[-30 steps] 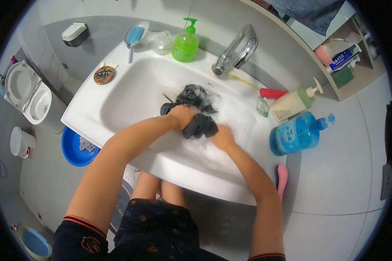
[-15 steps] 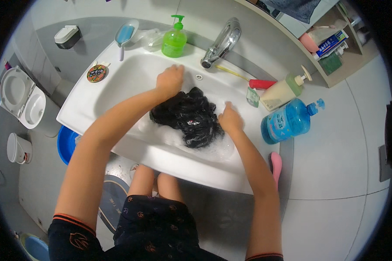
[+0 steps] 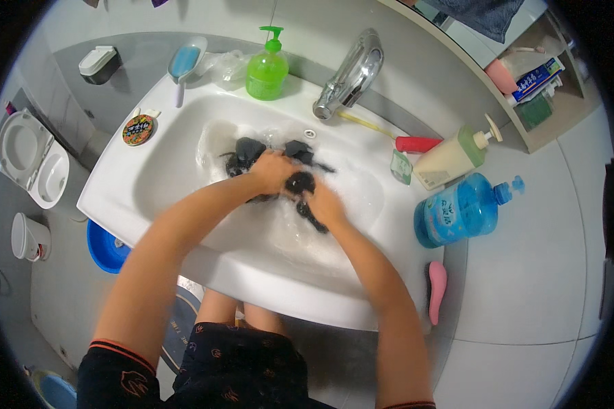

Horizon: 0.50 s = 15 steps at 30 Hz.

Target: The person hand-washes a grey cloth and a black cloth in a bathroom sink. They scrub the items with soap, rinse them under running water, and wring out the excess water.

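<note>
A wet black cloth garment (image 3: 300, 183) lies bunched up in the white sink (image 3: 160, 170), with soapy water and foam around it. My left hand (image 3: 276, 172) is closed over the cloth near the middle of the basin. Close beside it on the right, my right hand (image 3: 324, 203) grips another part of the same garment, slightly blurred by motion. A dark knot of fabric bulges up between the two hands. Some cloth spreads beyond my left hand, and a strip hangs down by my right. Fingertips of both hands are partly hidden in the fabric.
A chrome faucet (image 3: 351, 75) overhangs the basin's back edge. Along the rim stand a green pump bottle (image 3: 266, 76), a round tin (image 3: 138, 129), a cream pump bottle (image 3: 450, 160) and a blue bottle (image 3: 460, 210). A pink hairbrush (image 3: 437, 293) lies at the right edge.
Both hands have come together over the basin's middle, left moving nearer and right moving leftward. The garment, spread out before, is now gathered between them. The view has shifted slightly.
</note>
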Each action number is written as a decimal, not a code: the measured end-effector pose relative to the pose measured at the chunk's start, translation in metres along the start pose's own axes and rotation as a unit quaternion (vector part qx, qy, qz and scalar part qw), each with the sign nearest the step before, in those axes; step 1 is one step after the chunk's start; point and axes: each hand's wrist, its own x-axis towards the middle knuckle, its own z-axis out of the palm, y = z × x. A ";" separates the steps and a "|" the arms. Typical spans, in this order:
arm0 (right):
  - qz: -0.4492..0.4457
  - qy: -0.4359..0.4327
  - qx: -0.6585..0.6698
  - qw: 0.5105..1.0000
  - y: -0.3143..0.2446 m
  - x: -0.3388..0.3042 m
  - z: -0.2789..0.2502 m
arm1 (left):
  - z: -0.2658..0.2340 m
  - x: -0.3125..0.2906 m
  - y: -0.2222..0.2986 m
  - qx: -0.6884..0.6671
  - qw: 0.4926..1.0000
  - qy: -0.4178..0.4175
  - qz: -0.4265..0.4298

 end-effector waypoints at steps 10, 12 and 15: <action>0.139 -0.309 0.458 0.822 0.021 -0.004 -0.059 | -0.032 0.008 -0.042 -0.405 0.881 -0.197 -0.149; 0.093 -0.170 0.130 0.972 0.042 0.002 -0.065 | -0.037 0.001 -0.048 -0.138 0.972 0.080 -0.174; -0.040 0.029 -0.243 0.969 -0.002 -0.046 -0.079 | -0.035 -0.040 -0.007 -0.059 0.980 0.185 -0.033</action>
